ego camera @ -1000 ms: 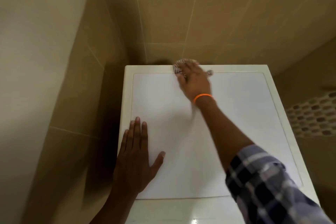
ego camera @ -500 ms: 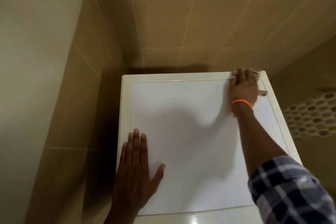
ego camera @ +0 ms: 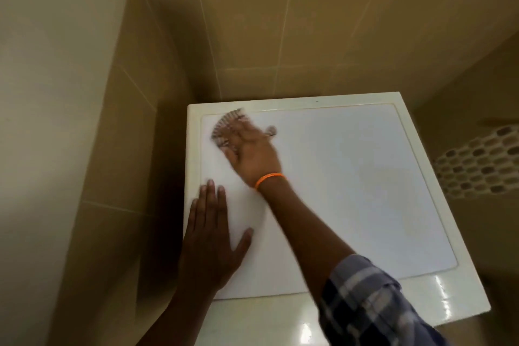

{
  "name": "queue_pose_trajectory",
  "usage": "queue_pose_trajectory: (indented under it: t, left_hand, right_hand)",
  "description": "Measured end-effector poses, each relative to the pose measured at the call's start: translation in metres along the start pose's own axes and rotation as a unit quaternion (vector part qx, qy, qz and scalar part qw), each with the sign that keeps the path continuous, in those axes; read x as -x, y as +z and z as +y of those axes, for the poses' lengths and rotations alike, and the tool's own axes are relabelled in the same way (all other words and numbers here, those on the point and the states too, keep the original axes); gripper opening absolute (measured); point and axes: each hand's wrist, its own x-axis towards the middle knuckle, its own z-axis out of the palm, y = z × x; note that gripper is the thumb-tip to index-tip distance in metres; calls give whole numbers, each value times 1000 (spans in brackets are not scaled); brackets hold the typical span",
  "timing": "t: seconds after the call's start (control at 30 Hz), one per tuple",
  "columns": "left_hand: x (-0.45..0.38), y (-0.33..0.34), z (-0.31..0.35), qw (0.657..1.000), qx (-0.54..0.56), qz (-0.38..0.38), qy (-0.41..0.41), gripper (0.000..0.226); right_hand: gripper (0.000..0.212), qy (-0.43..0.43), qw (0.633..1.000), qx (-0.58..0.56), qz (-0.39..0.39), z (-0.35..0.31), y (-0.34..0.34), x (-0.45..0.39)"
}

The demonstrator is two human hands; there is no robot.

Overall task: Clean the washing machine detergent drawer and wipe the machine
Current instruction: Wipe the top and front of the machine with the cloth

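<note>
From the head camera, I am looking down on the top of the washing machine [ego camera: 351,191], which is filling the middle and the lower right of the view. My right hand [ego camera: 254,153] is lying on the top toward 10 o'clock, close to the far left corner, and it is pressing a patterned cloth [ego camera: 226,128] flat on the white panel. The fingers are blurred, so I cannot tell if they are straight or curled on the cloth. An orange band [ego camera: 269,178] is sitting around this wrist, and a checked sleeve [ego camera: 373,309] is covering the arm at 5 o'clock.

My left hand [ego camera: 212,244] is resting flat at 7 o'clock, fingers straight and together, thumb spread out to the right, just beside the left edge of the machine.

The tiled wall [ego camera: 280,22] is running just behind the back edge at 12 o'clock, and a side wall [ego camera: 112,149] is standing near the left edge at 9 o'clock with a dark gap between. The white panel from the centre toward 3 o'clock is lying bare up to its raised cream rim. The front edge at 6 o'clock is glossy and reflecting light.
</note>
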Motion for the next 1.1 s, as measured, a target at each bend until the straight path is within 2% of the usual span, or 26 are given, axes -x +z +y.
queue_pose_trajectory:
  t: [0.1, 0.23, 0.37, 0.47, 0.53, 0.63, 0.73, 0.83, 0.9, 1.0, 1.1]
  left_hand:
    - [2, 0, 0, 1000, -13, -8, -1, 99]
    - [3, 2, 2, 999, -31, -6, 1, 99]
    - [6, 4, 2, 1000, -25, 10, 6, 96]
    - [6, 5, 2, 1000, -11, 24, 11, 95]
    - [7, 7, 1, 999, -14, 28, 12, 95]
    - [6, 8, -3, 999, -26, 29, 14, 89]
    - [5, 7, -8, 997, 30, 61, 26, 74]
    - [9, 5, -10, 993, 86, 73, 32, 68]
    - [12, 4, -8, 994, 76, 61, 39, 67]
    - [16, 5, -6, 997, 34, 50, 57, 70]
    - [17, 6, -6, 997, 22, 51, 57, 72]
  right_hand:
    - [52, 121, 992, 25, 38, 89, -59, 46]
    - [56, 284, 952, 93, 73, 197, -151, 149]
    - [59, 378, 914, 134, 64, 223, -179, 214]
    - [61, 391, 899, 164, 107, 198, -151, 211]
    - [59, 376, 908, 142, 120, 157, -126, 202]
    - [53, 262, 955, 101, 92, 62, -84, 189]
    - [51, 122, 990, 54, 47, -48, -36, 195]
    - [56, 87, 996, 25, -2, -120, -6, 228]
    - [59, 88, 995, 39, -20, -121, -5, 246]
    - [58, 100, 994, 52, -10, -87, -23, 269]
    - [52, 188, 979, 53, 50, -28, -62, 301]
